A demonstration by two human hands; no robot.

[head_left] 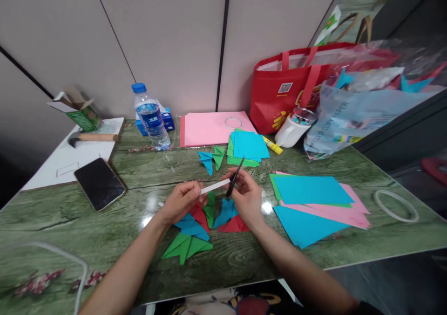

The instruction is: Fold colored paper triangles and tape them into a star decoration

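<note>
Pinched in my left hand (181,202) is a narrow white strip (214,186), slanting up toward the right. My right hand (249,201) grips small black scissors (234,181), whose blades point up and away by the strip's right end; whether they touch it I cannot tell. Beneath both hands lie folded paper pieces: a green one (186,246), blue ones (192,225) and red ones (235,224), partly hidden by the hands. A small folded blue piece (206,161) and a folded green piece (218,156) lie just beyond.
Blue sheets (310,190) lie right, near a tape ring (396,206). Behind stand a water bottle (153,124), pink paper (209,128), a glue stick (273,145), a white mug (291,131) and a red bag (268,91). Left are a phone (100,184) and hammer (94,137).
</note>
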